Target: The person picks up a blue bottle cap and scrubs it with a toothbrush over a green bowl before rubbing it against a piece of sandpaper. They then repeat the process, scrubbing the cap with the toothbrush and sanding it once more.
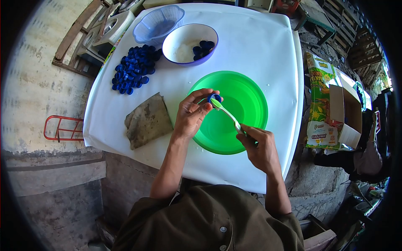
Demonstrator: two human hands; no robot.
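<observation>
Over the left part of a green basin (255,96), my left hand (192,113) grips a blue bottle cap (215,97) between thumb and fingers, its hollow side showing. My right hand (259,148) is closed round the handle of a toothbrush (228,113), whose green bristles are at the cap's opening. To the upper left lies a heap of blue caps (134,69). Beside it, a white bowl with a purple outside (180,44) holds several dark blue caps (204,48) at its right side.
A blue plastic basket (159,23) stands at the table's (276,54) back left. A stained grey cloth (149,121) lies left of the basin. Beyond the right edge are an open cardboard box (345,111) and a seated person (368,157). A red metal rack (63,128) is at the left.
</observation>
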